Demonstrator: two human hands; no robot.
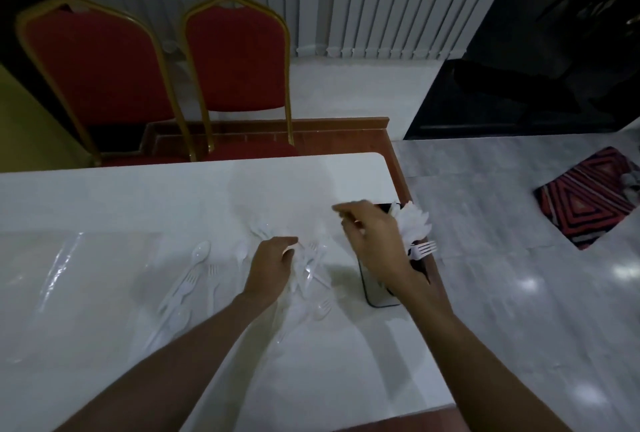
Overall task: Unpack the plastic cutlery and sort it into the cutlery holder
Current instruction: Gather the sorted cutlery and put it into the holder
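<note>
- While the left hand [273, 265] reaches into the pile of cutlery [313, 270] near the middle of the white table [173, 196], its fingers bend down onto the white plastic pieces. I cannot tell whether they grip one.
- At two o'clock from that pile, the right hand [369, 241] hovers between the pile and the cutlery holder [375, 294].
- Its fingers are curled close together and blurred. A pale sliver shows among them, but I cannot tell whether it is a piece of cutlery.
- At three o'clock from the pile, the black holder stands at the table's right edge, partly hidden behind the right forearm.
- A bunch of white pieces [414, 223] stands up out of the holder's far end.
- Nearer in the holder, a single fork [423, 249] sticks out with its tines pointing right.
- At nine o'clock from the pile, a loose spoon [201, 253] and several forks [187, 287] lie flat on the table, apart from the pile.
- Farther out at nine o'clock lies clear plastic wrapping [59, 268].
- At six o'clock, just beside the pile, one more piece [322, 310] lies on the table.
- Beyond the table's far edge, two red chairs with gold frames stand at eleven o'clock [100, 60] and twelve o'clock [239, 60].
- On the pale floor at three o'clock, well apart from the table, lies a red and black striped mat [585, 199].
</note>
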